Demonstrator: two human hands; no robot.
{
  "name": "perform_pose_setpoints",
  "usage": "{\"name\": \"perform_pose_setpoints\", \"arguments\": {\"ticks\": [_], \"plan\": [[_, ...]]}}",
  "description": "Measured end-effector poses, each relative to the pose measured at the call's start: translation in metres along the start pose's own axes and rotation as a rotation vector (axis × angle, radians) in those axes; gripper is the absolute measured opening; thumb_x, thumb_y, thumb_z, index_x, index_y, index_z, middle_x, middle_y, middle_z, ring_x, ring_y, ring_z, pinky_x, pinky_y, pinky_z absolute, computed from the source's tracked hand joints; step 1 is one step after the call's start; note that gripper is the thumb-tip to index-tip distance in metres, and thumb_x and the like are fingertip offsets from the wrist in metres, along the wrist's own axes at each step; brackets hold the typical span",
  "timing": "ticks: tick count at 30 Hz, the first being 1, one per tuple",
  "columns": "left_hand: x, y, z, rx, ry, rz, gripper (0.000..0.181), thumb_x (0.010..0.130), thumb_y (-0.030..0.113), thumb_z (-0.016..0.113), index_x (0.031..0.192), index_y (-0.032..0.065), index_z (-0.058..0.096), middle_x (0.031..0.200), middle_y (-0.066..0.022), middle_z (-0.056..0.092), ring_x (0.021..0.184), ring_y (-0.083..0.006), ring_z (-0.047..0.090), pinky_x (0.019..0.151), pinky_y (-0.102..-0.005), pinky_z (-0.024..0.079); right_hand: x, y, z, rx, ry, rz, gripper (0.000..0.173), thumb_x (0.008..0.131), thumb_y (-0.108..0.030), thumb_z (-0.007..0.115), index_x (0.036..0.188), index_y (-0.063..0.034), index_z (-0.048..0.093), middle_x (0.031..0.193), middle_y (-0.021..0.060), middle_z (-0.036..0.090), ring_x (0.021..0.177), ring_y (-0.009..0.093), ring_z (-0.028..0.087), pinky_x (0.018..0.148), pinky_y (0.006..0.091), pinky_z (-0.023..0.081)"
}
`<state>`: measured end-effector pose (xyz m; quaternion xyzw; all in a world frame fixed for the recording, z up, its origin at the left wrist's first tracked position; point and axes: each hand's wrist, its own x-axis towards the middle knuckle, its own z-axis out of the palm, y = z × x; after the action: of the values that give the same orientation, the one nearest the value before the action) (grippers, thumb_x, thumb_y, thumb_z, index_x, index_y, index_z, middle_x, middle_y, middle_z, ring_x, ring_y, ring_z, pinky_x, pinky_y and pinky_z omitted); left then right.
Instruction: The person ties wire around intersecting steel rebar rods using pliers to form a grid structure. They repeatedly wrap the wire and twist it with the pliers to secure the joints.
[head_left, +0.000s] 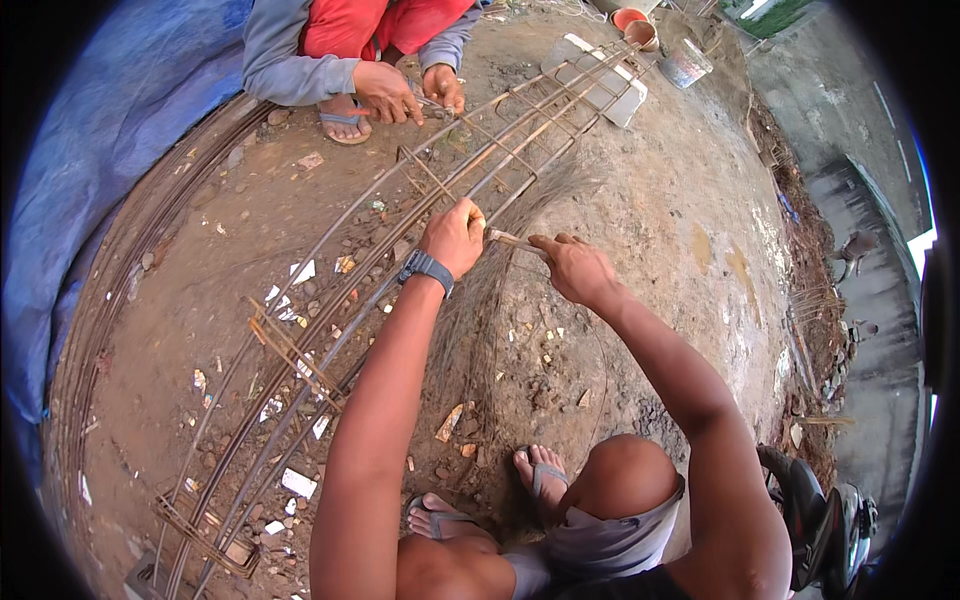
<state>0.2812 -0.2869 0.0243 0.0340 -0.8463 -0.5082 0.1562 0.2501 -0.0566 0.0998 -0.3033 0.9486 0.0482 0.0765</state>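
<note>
A long rebar cage (516, 155) of rusty bars and square stirrups runs diagonally before me, low over the ground. My left hand (454, 238), with a dark wristwatch (427, 270), is closed at the cage's near bar, its fingertips curled in. What lies inside those fingers is hidden. My right hand (576, 264) grips the handles of pincers (517, 241), whose head is beside the near bar, close to my left fingertips. Fine tie wire (476, 322) spreads over the soil under my hands. Loose stirrups (296, 352) hang around the bars lower left.
Across the cage a co-worker's hands (390, 94) hold a red-handled tool at the far bar. Blue tarpaulin (112, 135) and long bars (112, 300) border the left. A pale slab (607, 86) lies under the cage's far end, near buckets (686, 64). A motorbike (814, 517) stands lower right.
</note>
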Motion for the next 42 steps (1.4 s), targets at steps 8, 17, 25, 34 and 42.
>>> {"name": "perform_pose_setpoints", "arguments": {"ticks": [8, 17, 25, 34, 42], "plan": [[0.0, -0.004, 0.003, -0.035, -0.015, -0.027, 0.013, 0.095, 0.014, 0.066, 0.104, 0.0038, 0.065, 0.091, -0.0183, 0.074, 0.087, -0.0394, 0.071, 0.079, -0.0473, 0.055, 0.0, 0.007, 0.001, 0.027, -0.013, -0.025, 0.024, 0.103, -0.023, 0.051, 0.118, -0.0061, 0.06, 0.104, 0.0227, 0.068, 0.098, 0.042, 0.07, 0.092, 0.0518, 0.053], [0.002, -0.006, 0.008, -0.05, -0.036, -0.048, 0.013, 0.099, 0.012, 0.066, 0.102, -0.0011, 0.065, 0.085, -0.013, 0.075, 0.076, -0.0209, 0.077, 0.067, -0.0346, 0.059, 0.008, 0.027, 0.012, 0.09, 0.006, -0.192, 0.026, 0.103, -0.025, 0.05, 0.111, -0.0014, 0.056, 0.093, 0.0217, 0.071, 0.092, 0.042, 0.07, 0.081, 0.0547, 0.056], [0.001, -0.001, 0.001, -0.062, -0.032, -0.083, 0.012, 0.098, 0.009, 0.066, 0.101, -0.0016, 0.065, 0.085, -0.0117, 0.075, 0.075, -0.0186, 0.076, 0.067, -0.032, 0.059, 0.015, 0.016, -0.001, 0.201, -0.144, -0.11, 0.033, 0.104, -0.032, 0.05, 0.104, 0.0009, 0.056, 0.087, 0.0221, 0.072, 0.086, 0.043, 0.071, 0.077, 0.0557, 0.056], [-0.003, -0.002, 0.002, -0.134, 0.007, -0.091, 0.013, 0.097, 0.012, 0.067, 0.101, -0.0003, 0.069, 0.085, -0.0089, 0.075, 0.074, -0.0134, 0.07, 0.066, -0.0309, 0.058, 0.012, 0.026, 0.018, 1.564, -0.951, 0.133, 0.067, 0.102, -0.064, 0.049, 0.1, 0.0025, 0.055, 0.067, 0.0084, 0.061, 0.053, 0.021, 0.064, 0.05, 0.0383, 0.055], [-0.004, 0.009, 0.0, -0.045, -0.005, -0.089, 0.016, 0.097, 0.014, 0.067, 0.1, -0.0013, 0.068, 0.083, -0.0123, 0.076, 0.074, -0.0195, 0.076, 0.067, -0.0342, 0.06, -0.01, 0.007, 0.042, 0.778, -0.33, 0.07, 0.069, 0.081, -0.05, 0.081, 0.117, 0.0002, 0.051, 0.081, 0.0188, 0.065, 0.076, 0.026, 0.071, 0.071, 0.0421, 0.058]]}}
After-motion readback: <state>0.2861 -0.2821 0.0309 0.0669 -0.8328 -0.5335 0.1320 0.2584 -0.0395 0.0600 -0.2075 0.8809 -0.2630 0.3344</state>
